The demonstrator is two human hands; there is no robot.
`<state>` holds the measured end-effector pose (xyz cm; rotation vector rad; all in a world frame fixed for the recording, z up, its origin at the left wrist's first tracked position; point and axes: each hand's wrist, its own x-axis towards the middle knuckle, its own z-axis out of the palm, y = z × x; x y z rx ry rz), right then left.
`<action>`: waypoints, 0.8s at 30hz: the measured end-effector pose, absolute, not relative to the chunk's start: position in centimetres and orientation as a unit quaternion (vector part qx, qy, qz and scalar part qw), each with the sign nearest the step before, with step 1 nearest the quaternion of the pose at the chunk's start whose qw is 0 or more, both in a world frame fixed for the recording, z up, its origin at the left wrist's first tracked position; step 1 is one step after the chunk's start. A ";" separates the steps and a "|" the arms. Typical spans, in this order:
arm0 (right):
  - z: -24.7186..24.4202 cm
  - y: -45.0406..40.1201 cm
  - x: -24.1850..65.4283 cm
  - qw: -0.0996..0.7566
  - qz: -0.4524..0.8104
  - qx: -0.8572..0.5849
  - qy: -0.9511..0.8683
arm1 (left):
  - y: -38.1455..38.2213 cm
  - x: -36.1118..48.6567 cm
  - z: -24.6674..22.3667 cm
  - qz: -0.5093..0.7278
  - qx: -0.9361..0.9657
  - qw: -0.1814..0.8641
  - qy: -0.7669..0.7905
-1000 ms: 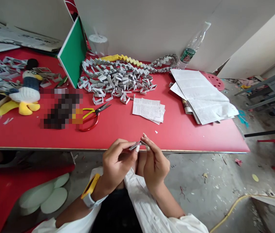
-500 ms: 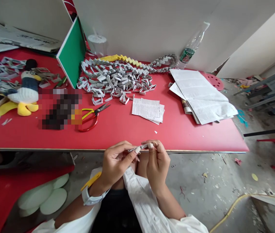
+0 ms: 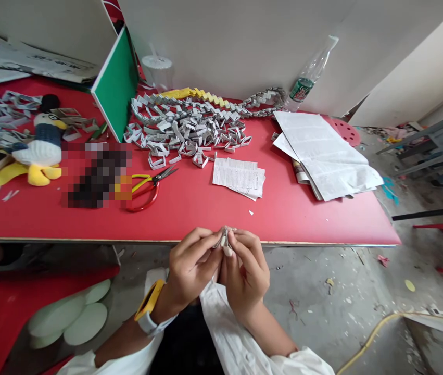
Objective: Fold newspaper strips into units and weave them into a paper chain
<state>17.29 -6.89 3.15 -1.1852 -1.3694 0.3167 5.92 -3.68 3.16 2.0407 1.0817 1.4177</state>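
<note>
Just over the front edge of the red table, a small folded paper strip (image 3: 225, 234) is pinched between both hands. My left hand (image 3: 193, 265), with a yellow and white watch at the wrist, closes thumb and fingers on its left side. On the other side my right hand (image 3: 248, 271) grips it, the fingertips of both hands nearly meeting. Most of the strip is hidden by the fingers. Cut newspaper pieces (image 3: 235, 173) lie in a small stack beyond the hands. Farther back is a heap of folded paper links (image 3: 193, 135).
Yellow and red-handled scissors (image 3: 151, 185) lie left of the newspaper pieces. At the back are a paper chain (image 3: 262, 99), a plastic bottle (image 3: 301, 88) and a lidded cup (image 3: 157, 73). Large paper sheets (image 3: 326, 151) lie right; a green board (image 3: 115, 86) and a plush bird (image 3: 43, 148) stand left.
The hands have drawn together and the paper strip, held nearly flat before, is now bent upward into a fold between the fingertips. The left wrist has turned, showing more of the watch.
</note>
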 end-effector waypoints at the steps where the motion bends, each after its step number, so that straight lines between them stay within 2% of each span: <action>1: 3.1 -7.1 17.4 0.601 0.150 -0.513 -0.595 | -3.7 5.8 3.1 0.495 0.750 0.232 0.372; 4: 3.0 -7.5 17.9 0.584 0.200 -0.515 -0.595 | -3.4 5.4 2.8 0.482 0.764 0.254 0.346; 8: 2.7 -6.9 19.2 0.586 0.269 -0.521 -0.559 | -3.1 5.2 2.7 0.472 0.772 0.198 0.376; 19: 2.4 -5.4 20.6 0.575 0.321 -0.470 -0.588 | -3.0 5.1 3.1 0.452 0.800 0.135 0.371; 24: 2.4 -5.1 20.4 0.603 0.476 -0.445 -0.460 | -2.5 5.1 3.3 0.467 0.782 0.224 0.346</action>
